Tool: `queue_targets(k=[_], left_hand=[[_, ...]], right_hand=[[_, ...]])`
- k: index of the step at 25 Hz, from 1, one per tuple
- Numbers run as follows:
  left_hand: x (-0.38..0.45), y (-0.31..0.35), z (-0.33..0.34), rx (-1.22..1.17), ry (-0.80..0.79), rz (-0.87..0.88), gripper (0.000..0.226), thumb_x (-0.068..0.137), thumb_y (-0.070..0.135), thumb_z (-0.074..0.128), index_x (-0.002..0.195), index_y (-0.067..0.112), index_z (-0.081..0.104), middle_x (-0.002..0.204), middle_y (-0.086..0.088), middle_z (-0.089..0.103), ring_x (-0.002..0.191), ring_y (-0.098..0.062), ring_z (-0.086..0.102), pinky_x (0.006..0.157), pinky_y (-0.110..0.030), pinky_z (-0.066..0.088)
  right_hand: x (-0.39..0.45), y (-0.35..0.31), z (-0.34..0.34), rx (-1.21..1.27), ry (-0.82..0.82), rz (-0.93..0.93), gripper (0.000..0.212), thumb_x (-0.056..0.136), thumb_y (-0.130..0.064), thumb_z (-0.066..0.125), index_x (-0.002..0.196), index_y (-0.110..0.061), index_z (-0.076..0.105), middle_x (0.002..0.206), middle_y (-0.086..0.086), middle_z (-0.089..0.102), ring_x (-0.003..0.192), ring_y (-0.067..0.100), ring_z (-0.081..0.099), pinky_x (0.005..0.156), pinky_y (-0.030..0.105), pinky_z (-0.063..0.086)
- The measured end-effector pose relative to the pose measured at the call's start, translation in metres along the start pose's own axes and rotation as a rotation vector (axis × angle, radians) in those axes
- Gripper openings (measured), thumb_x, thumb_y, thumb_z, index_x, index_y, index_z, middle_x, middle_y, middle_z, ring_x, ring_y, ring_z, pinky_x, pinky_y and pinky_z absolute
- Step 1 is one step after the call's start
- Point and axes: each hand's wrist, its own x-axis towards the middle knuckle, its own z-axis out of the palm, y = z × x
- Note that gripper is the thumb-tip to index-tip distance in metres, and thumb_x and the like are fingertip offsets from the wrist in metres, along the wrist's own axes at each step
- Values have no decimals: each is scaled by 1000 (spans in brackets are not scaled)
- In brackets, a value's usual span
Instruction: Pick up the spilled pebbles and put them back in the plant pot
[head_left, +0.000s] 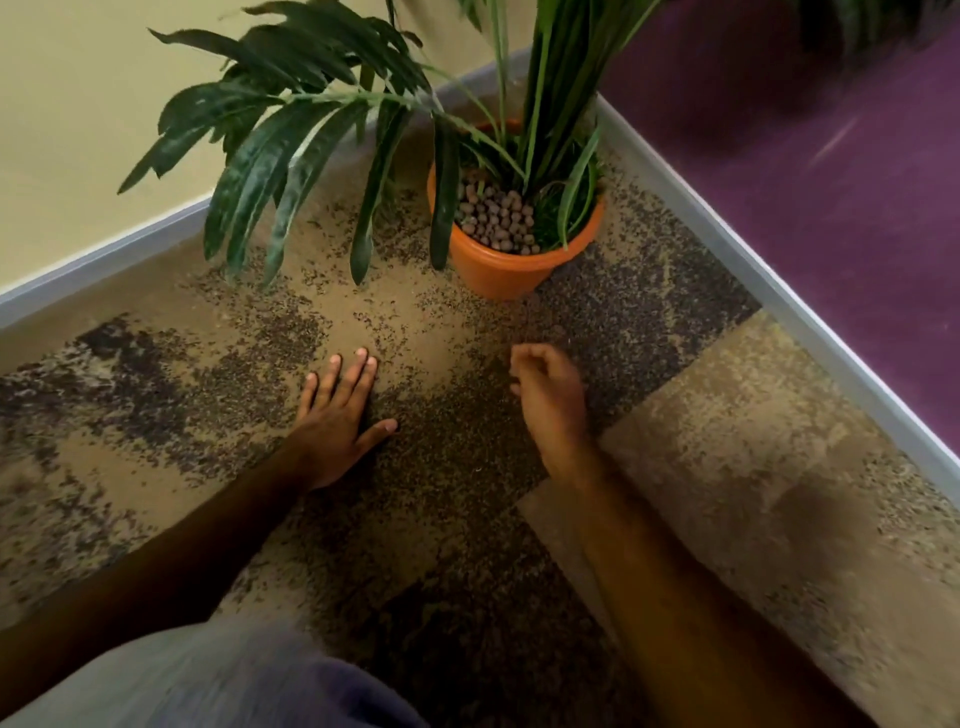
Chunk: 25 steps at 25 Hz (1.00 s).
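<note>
An orange plant pot (498, 270) stands on the carpet in the corner, with a palm-like plant (322, 104) growing from it. Brown pebbles (496, 218) fill the left side of its top. My left hand (337, 415) rests flat on the carpet, fingers straight and spread, below and left of the pot. My right hand (548, 389) hovers just above the carpet in front of the pot, seen from the back. Its fingers are curled inward toward the thumb, and what lies inside them is hidden. On the speckled carpet I cannot pick out loose pebbles for certain.
The carpet (727, 441) is tan with dark speckled patches. A grey skirting board (779, 291) runs along a purple wall on the right and a cream wall (78, 130) on the left. Long leaves hang low, left of the pot. My grey-clad knee (208, 686) is at the bottom.
</note>
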Motion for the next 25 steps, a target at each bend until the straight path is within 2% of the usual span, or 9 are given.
queue_targets(k=[2,4,5,7,11,16,21,23,25], left_hand=[[0,0,-1,6,6,3,93,86,85,12,159,32,-10,164,15,-21,150,-15,-21,122,-44,-8],[0,-2,-2,23,2,4,93,87,84,15,160,31,-8,166,12,-18,150,-15,-18,122,-44,-6],[0,-2,-3,39,-11,8,93,88,83,16,160,30,-7,166,11,-16,151,-16,-17,122,-45,-5],[1,-3,-3,62,-11,13,93,88,81,21,160,28,-5,168,7,-11,154,-20,-11,122,-47,-2],[3,-6,2,82,-4,18,94,88,77,29,160,28,-5,169,4,-4,155,-29,1,122,-52,6],[4,-4,-1,107,1,26,95,88,73,35,161,20,5,169,-4,7,153,-38,10,120,-57,13],[7,2,-13,66,-71,-2,97,90,70,44,161,21,1,169,0,-5,154,-35,-3,121,-56,6],[3,5,-21,54,-72,38,94,93,61,52,161,22,-1,169,2,-8,154,-33,-7,121,-53,3],[-2,10,-29,52,-20,68,90,95,49,57,161,19,5,169,-2,-2,155,-35,-5,121,-52,4]], right_hand=[[6,40,-20,-479,53,-143,38,98,-32,58,133,-18,55,137,5,52,128,23,52,105,39,47],[8,76,-42,-789,38,-281,60,99,-38,54,152,-15,36,160,7,30,148,27,27,122,44,25],[7,89,-52,-903,25,-322,67,100,-41,50,157,-14,27,166,8,19,153,28,15,125,46,13],[2,107,-68,-1059,28,-339,75,101,-48,42,160,-12,15,168,9,7,155,29,3,124,48,2],[-6,117,-91,-1186,115,-277,81,100,-57,32,160,-7,11,168,11,6,156,29,3,125,52,5],[-4,120,-96,-1222,119,-227,79,101,-56,29,159,-6,9,168,11,5,156,29,2,125,52,5],[9,107,-94,-1194,70,-290,78,102,-54,29,159,-5,8,168,14,4,155,31,1,125,51,3],[12,100,-84,-1176,50,-342,76,104,-52,30,159,-5,8,168,14,4,155,31,0,125,50,2],[19,80,-66,-1135,28,-363,75,105,-49,31,159,-4,8,168,15,4,155,32,1,125,48,1]])
